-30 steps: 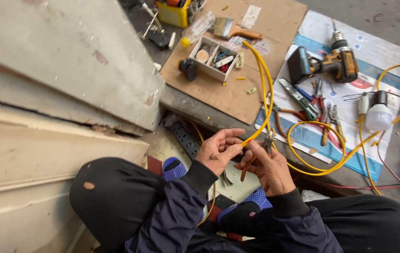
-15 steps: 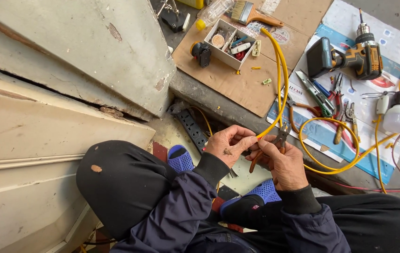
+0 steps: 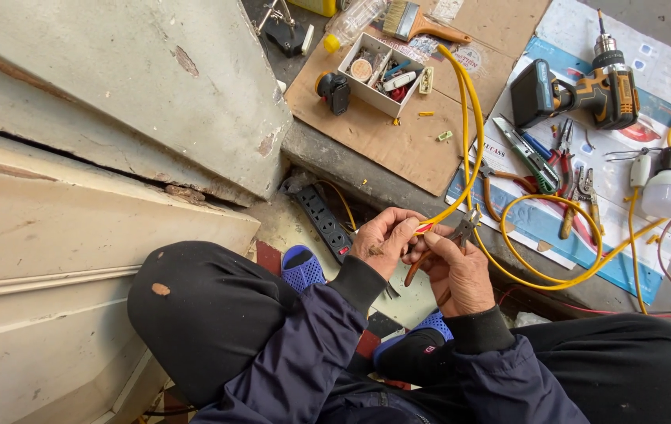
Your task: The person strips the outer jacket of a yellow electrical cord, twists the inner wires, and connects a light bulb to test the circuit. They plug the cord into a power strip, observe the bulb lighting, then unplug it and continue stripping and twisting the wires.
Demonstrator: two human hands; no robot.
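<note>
A small open white box (image 3: 378, 72) of parts sits on brown cardboard (image 3: 398, 133), beside a blue-and-white printed sheet (image 3: 626, 235).

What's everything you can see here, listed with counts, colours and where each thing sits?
yellow cable: one, yellow, runs from the cardboard to the hands, loops at right
pliers: one, brown handles, in the right hand, at the cable end
power strip: one, black, on the floor above the knee
cardboard sheet: one, brown, top centre
parts box: one, white, on the cardboard
paintbrush: one, orange handle, top centre
cordless drill: one, orange and black, top right
hand tools: several, mixed colours, below the drill
lamp bulb: one, white, far right
sandals: two, blue, under the hands
left hand: pinches the cable
right hand: grips the pliers
</note>
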